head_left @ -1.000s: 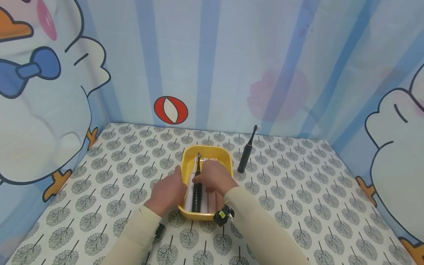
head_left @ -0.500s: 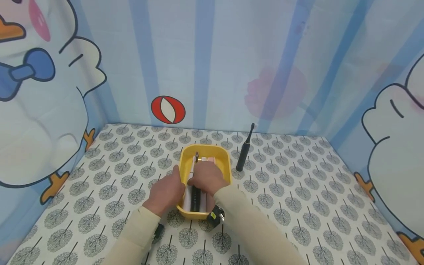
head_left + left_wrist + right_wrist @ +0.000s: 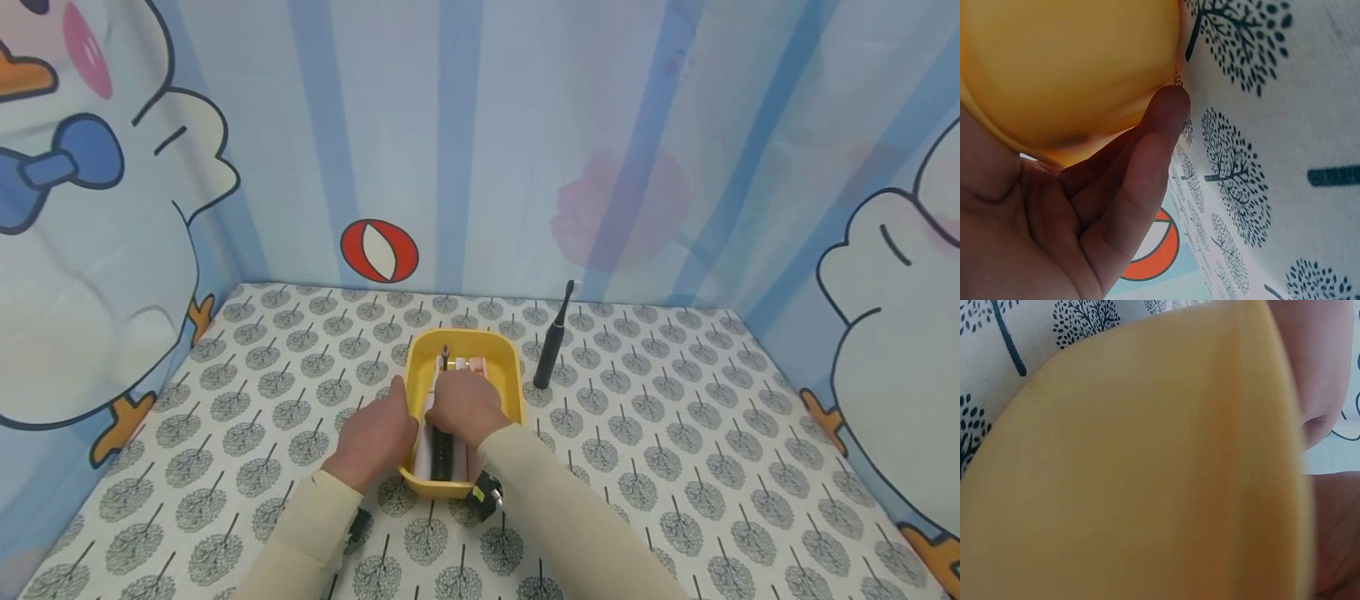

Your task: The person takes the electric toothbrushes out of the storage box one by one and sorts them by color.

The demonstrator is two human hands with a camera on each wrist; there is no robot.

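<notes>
In the head view a yellow plastic bin (image 3: 510,375) stands on the patterned cloth. My left hand (image 3: 377,433) holds its left side; in the left wrist view the thumb crosses the rim and the fingers (image 3: 1141,169) lie along the outer wall. Inside the bin, my right hand (image 3: 465,406) covers the middle of a black electric toothbrush (image 3: 442,462), thumb on its left side; the other fingertips are hidden. A white electric toothbrush (image 3: 423,458) lies left of the black one. A pink toothbrush (image 3: 477,365) lies to the right, partly covered. The bin's wall fills most of the right wrist view.
Another black electric toothbrush (image 3: 551,354) is on the cloth, right of the bin. Tree-patterned cloth (image 3: 637,433) covers the table. A curtain (image 3: 510,150) with cartoon prints hangs behind and at both sides.
My right hand has shifted slightly left and now covers more of the black toothbrush in the bin. My left hand stays at the bin's left side.
</notes>
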